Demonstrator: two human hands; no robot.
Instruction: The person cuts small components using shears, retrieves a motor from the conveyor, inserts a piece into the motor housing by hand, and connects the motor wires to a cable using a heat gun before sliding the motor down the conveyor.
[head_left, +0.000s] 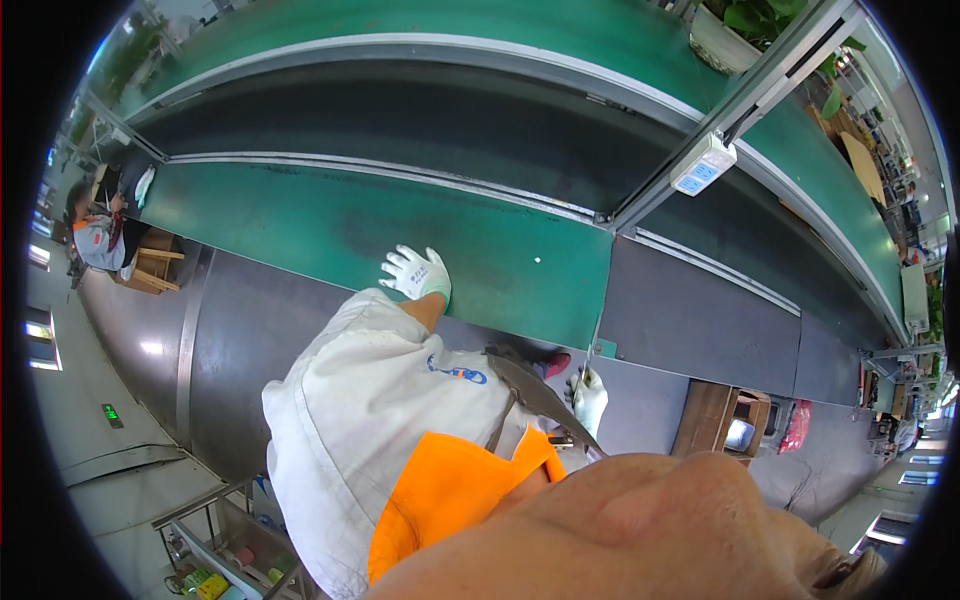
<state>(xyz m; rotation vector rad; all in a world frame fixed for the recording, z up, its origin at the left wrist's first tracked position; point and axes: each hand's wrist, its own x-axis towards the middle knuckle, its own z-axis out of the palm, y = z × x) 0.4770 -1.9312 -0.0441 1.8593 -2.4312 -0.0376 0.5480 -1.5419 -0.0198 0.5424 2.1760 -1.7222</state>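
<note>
My left hand [418, 273], in a white glove, rests with fingers spread on the green work surface [500, 270] near its front edge. Nothing shows under or in that hand. At the front edge, by the seam where the green surface meets a dark grey panel [700, 310], is my right hand [588, 398], also gloved in white. Its fingers are closed around a thin, metallic-looking tool [591, 354] that points up toward the seam; its exact kind is too small to make out. A tiny white scrap [537, 260] lies on the green surface.
Beyond the bench runs a raised green shelf [400, 25] on metal posts. A white power socket [704, 165] is fixed to one post; a potted plant [735, 35] stands above. Brown boxes [710, 420] and a red bag [796, 426] sit at right. Another person [100, 240] sits far left.
</note>
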